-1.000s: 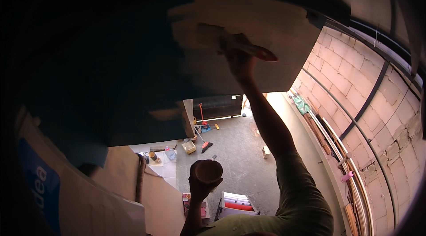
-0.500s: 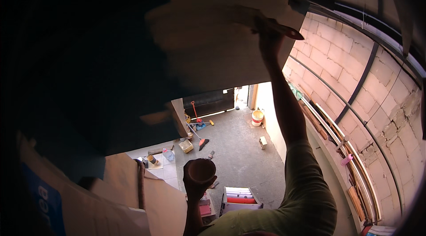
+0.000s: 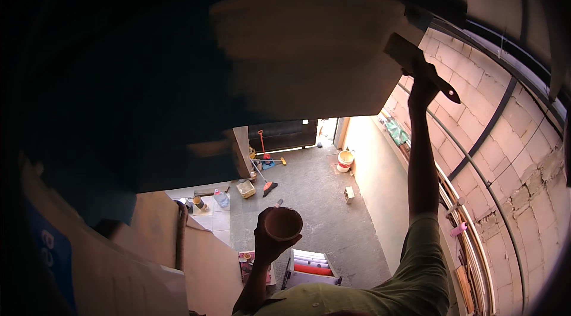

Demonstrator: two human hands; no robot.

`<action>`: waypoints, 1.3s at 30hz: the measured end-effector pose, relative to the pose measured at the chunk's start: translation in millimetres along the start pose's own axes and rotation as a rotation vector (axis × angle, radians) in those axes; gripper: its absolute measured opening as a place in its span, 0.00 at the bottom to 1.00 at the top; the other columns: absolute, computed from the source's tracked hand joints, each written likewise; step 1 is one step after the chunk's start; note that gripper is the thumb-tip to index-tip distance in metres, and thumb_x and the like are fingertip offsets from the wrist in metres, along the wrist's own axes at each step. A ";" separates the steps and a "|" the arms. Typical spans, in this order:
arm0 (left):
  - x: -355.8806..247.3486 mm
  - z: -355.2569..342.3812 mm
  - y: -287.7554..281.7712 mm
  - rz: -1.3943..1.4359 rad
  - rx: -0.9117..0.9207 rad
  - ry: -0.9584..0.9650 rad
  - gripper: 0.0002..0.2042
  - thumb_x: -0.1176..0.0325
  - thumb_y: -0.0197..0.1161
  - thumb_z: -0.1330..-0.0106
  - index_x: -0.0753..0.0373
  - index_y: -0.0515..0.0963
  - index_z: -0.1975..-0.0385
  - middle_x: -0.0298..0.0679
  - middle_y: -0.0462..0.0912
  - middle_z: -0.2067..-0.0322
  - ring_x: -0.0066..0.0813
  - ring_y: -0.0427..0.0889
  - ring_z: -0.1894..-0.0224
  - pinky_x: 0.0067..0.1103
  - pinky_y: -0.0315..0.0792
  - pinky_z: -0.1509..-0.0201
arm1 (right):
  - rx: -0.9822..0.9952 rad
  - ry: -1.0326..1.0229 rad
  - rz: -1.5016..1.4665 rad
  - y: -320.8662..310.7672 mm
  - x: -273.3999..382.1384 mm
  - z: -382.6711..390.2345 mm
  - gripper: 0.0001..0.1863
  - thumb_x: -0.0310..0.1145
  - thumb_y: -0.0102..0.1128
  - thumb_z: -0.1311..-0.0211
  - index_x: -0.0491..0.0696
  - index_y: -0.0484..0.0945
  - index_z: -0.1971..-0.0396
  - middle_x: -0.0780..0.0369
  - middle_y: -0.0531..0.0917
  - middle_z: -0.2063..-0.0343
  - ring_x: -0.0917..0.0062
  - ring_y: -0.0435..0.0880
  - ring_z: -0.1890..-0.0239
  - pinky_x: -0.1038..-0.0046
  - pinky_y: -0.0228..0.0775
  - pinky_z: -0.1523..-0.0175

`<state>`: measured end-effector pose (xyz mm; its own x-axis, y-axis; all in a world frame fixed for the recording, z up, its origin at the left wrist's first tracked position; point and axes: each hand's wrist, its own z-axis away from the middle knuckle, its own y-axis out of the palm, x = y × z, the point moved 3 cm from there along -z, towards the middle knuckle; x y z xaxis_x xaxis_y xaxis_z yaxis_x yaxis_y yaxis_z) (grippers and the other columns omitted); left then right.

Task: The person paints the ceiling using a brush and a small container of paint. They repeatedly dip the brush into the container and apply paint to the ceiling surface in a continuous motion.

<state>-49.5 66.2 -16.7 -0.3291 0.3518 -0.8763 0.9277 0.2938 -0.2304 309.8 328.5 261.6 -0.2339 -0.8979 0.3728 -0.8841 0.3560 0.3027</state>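
Clasped in left hand (image 3: 270, 248), round cup (image 3: 283, 224), contents unclear, right hand (image 3: 423, 83) gripping brush (image 3: 405, 51), pale bucket (image 3: 345, 162) on floor (image 3: 315, 194)

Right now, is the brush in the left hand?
No, the right hand grips the brush; the left hand holds a cup.

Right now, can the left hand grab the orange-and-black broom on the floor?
Probably not: the left hand is taken up holding a cup, and the broom looks out of reach, on the floor well below.
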 end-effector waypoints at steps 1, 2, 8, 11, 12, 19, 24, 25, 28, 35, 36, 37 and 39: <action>-5.7 4.0 -2.1 -0.001 -0.018 -0.006 0.41 0.68 0.83 0.66 0.64 0.67 0.47 0.43 0.78 0.53 0.34 0.80 0.51 0.29 0.75 0.47 | 0.112 -0.081 0.118 31.3 10.4 17.8 0.08 0.30 0.61 0.38 0.40 0.76 0.71 0.59 0.83 0.76 0.77 0.83 0.75 0.76 0.73 0.66; -13.9 6.3 -5.2 -0.009 -0.030 -0.007 0.40 0.72 0.82 0.66 0.64 0.67 0.48 0.42 0.78 0.54 0.32 0.79 0.52 0.28 0.75 0.48 | 0.135 -0.075 0.043 64.8 13.0 32.0 0.07 0.29 0.62 0.39 0.41 0.76 0.69 0.60 0.83 0.75 0.79 0.83 0.74 0.78 0.72 0.67; 0.1 22.1 -17.2 0.064 -0.060 -0.159 0.42 0.68 0.84 0.67 0.64 0.67 0.48 0.44 0.78 0.54 0.36 0.79 0.51 0.29 0.74 0.46 | 0.375 -0.032 -0.353 250.4 92.4 138.5 0.09 0.30 0.64 0.39 0.45 0.77 0.60 0.62 0.81 0.68 0.80 0.82 0.65 0.78 0.74 0.65; -10.9 16.7 -18.4 0.064 -0.086 -0.067 0.39 0.74 0.81 0.66 0.64 0.68 0.49 0.42 0.79 0.55 0.33 0.80 0.54 0.27 0.75 0.48 | 0.393 -0.063 -0.336 284.8 96.2 147.6 0.09 0.31 0.63 0.39 0.47 0.77 0.60 0.63 0.79 0.65 0.80 0.80 0.63 0.76 0.72 0.64; -15.3 18.4 -20.6 0.052 -0.113 -0.024 0.37 0.75 0.80 0.64 0.64 0.69 0.49 0.41 0.79 0.57 0.31 0.80 0.55 0.27 0.75 0.49 | 0.438 0.045 -0.402 286.6 104.6 149.7 0.09 0.31 0.63 0.39 0.47 0.77 0.59 0.63 0.78 0.64 0.80 0.79 0.63 0.76 0.71 0.64; -6.9 22.0 -19.3 0.092 -0.110 -0.116 0.38 0.72 0.80 0.64 0.64 0.69 0.49 0.41 0.78 0.55 0.32 0.79 0.53 0.27 0.74 0.48 | 0.225 -0.190 -0.202 227.3 53.4 120.2 0.09 0.34 0.63 0.42 0.46 0.79 0.65 0.60 0.80 0.63 0.72 0.81 0.66 0.71 0.74 0.63; -14.5 16.5 -8.7 0.018 -0.010 -0.098 0.42 0.68 0.83 0.65 0.64 0.66 0.46 0.44 0.78 0.53 0.37 0.79 0.51 0.29 0.74 0.47 | 0.082 0.029 0.005 82.8 -14.4 47.0 0.10 0.31 0.66 0.41 0.39 0.80 0.70 0.61 0.83 0.78 0.80 0.82 0.74 0.79 0.72 0.68; -13.9 17.3 -5.9 -0.003 -0.016 -0.097 0.43 0.67 0.83 0.65 0.64 0.65 0.46 0.44 0.78 0.53 0.37 0.79 0.51 0.30 0.75 0.47 | 0.075 -0.053 0.092 52.2 -27.5 33.2 0.12 0.35 0.63 0.38 0.38 0.79 0.70 0.60 0.83 0.78 0.78 0.83 0.74 0.76 0.73 0.65; -14.1 5.6 13.6 0.038 0.044 -0.013 0.42 0.71 0.83 0.68 0.65 0.67 0.47 0.43 0.78 0.55 0.34 0.80 0.53 0.28 0.74 0.48 | -0.059 -0.055 0.133 -61.9 -67.1 -3.8 0.18 0.41 0.59 0.34 0.39 0.79 0.72 0.59 0.83 0.79 0.77 0.82 0.75 0.73 0.73 0.63; -25.7 11.0 16.4 -0.068 0.061 -0.011 0.45 0.61 0.83 0.62 0.63 0.62 0.44 0.46 0.79 0.52 0.38 0.80 0.50 0.32 0.76 0.46 | -0.115 0.210 0.055 -106.8 -65.1 52.3 0.17 0.38 0.61 0.35 0.37 0.74 0.63 0.58 0.80 0.73 0.75 0.82 0.73 0.74 0.74 0.64; -24.1 11.9 16.7 -0.071 0.058 -0.011 0.45 0.60 0.83 0.62 0.63 0.62 0.44 0.46 0.78 0.52 0.38 0.80 0.50 0.32 0.76 0.46 | -0.105 0.266 0.005 -96.0 -51.3 69.7 0.16 0.38 0.61 0.35 0.37 0.74 0.64 0.59 0.80 0.74 0.75 0.81 0.73 0.75 0.73 0.65; -24.2 12.3 16.4 -0.064 0.055 -0.006 0.45 0.60 0.83 0.62 0.63 0.62 0.44 0.46 0.78 0.52 0.39 0.80 0.50 0.32 0.76 0.46 | -0.082 0.288 -0.019 -92.8 -43.2 87.2 0.15 0.37 0.61 0.36 0.37 0.75 0.64 0.59 0.79 0.75 0.76 0.81 0.73 0.76 0.72 0.65; -19.2 5.1 21.5 -0.035 0.072 0.012 0.45 0.59 0.83 0.62 0.63 0.62 0.44 0.46 0.78 0.52 0.39 0.80 0.50 0.32 0.76 0.46 | -0.016 0.322 -0.088 -82.7 -7.8 124.6 0.13 0.34 0.62 0.37 0.37 0.75 0.66 0.60 0.77 0.77 0.77 0.80 0.75 0.77 0.70 0.68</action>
<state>-22.3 61.3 -6.9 -0.3629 0.3531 -0.8623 0.9258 0.2418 -0.2906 334.3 273.9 124.3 -0.0145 -0.7984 0.6020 -0.8883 0.2866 0.3588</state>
